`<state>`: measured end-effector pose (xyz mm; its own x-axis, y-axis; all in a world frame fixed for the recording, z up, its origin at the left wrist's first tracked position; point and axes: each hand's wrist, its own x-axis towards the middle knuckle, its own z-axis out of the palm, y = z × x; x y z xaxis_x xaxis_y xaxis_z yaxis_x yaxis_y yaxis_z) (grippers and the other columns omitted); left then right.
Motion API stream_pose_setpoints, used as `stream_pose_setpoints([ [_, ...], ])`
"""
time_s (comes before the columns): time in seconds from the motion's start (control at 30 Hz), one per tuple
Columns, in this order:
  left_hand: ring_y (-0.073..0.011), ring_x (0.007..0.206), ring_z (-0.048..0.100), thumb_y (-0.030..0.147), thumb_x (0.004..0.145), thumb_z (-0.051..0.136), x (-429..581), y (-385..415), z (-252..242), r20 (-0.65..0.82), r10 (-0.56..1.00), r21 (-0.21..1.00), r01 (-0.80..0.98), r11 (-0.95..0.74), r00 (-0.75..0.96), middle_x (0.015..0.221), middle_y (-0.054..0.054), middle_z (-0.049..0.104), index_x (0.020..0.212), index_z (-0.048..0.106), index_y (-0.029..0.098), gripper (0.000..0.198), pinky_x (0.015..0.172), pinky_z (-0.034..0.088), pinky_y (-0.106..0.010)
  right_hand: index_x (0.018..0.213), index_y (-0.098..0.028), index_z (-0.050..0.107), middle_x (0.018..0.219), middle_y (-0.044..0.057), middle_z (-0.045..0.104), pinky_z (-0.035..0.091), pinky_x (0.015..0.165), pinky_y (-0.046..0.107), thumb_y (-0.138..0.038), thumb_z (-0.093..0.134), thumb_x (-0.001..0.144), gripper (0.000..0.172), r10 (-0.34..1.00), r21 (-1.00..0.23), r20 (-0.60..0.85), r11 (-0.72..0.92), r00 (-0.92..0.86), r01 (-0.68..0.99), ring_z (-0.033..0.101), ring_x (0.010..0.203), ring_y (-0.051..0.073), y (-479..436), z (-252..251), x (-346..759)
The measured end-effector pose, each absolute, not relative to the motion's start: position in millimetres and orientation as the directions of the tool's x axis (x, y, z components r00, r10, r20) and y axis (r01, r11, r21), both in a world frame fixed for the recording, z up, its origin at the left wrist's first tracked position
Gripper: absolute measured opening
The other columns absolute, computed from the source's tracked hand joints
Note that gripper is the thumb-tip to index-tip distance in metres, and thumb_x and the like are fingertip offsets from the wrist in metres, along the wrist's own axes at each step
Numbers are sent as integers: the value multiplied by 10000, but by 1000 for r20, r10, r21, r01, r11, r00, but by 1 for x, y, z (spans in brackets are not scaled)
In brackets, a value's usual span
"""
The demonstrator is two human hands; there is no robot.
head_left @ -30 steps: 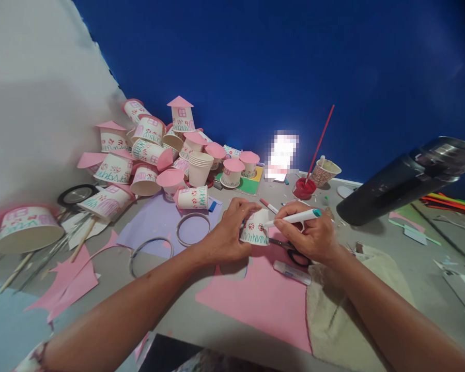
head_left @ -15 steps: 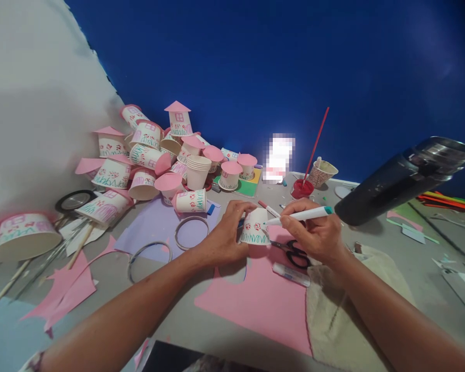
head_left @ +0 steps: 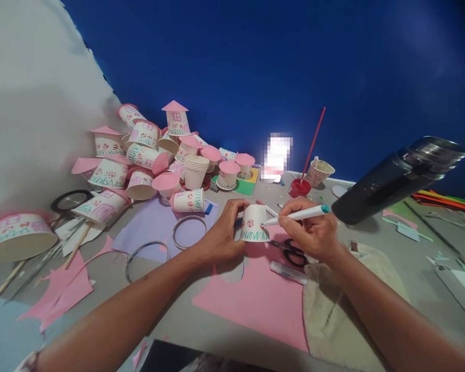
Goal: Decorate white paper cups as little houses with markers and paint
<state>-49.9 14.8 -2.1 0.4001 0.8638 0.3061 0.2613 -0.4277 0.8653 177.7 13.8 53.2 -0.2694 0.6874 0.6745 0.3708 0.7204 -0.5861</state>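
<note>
My left hand is closed around a white paper cup, held upside down above the table. Red flower marks and a green zigzag along its rim decorate the cup. In my right hand is a white marker with a green end, its tip at the right side of the cup near a red flower. Beneath the hands lies a pink paper sheet. Black-handled scissors and a glue stick rest on it, just right of the cup.
Decorated paper cups with pink cone roofs are piled at the left, beside a stack of plain cups. Tape rings lie on purple paper. A dark flask, red paint pot and beige cloth are on the right.
The cup has turned slightly in my left hand, and its top now shows more upright. The marker tip stays at its right side. The whole view has shifted a little.
</note>
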Motion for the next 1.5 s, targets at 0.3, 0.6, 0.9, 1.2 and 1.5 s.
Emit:
stream_pose_setpoints([
  [0.3,-322,1342,567,173,777,770,-50,14,-2,309,855,856,270,-441,416,1397,-125,541,1358,460,250,663,1217,449,-590,761,-203,692,669,9,706,441,501,248,-130,642,869,139,667,-552,672,741,-321,383,595,543,122,15,50,177],
  [0.6,-324,1346,564,177,769,788,-51,14,-3,316,851,861,250,-443,419,1412,-129,534,1359,461,255,679,1211,451,-582,748,-210,682,684,1,713,418,485,238,-144,643,849,126,693,-569,670,710,-267,414,590,545,118,15,55,177],
  [0.9,-314,1363,566,134,762,760,-52,14,-2,309,851,862,253,-440,425,1406,-115,537,1352,448,266,680,1216,455,-573,762,-215,679,678,10,710,428,482,251,-175,670,861,107,696,-561,676,700,-243,442,586,536,128,16,53,182],
  [1.2,-316,1358,571,125,748,735,-50,13,-1,294,859,870,254,-422,418,1397,-118,530,1348,440,264,683,1209,471,-574,746,-212,668,671,0,706,397,474,237,-136,636,850,133,666,-539,693,733,-276,415,567,518,111,16,55,178],
  [1.5,-342,1404,569,126,735,736,-50,12,6,239,881,909,226,-351,407,1447,-136,540,1333,439,264,682,1192,492,-566,743,-215,670,605,-9,655,423,468,257,-178,652,862,126,703,-583,678,692,-214,425,545,497,125,17,53,183],
])
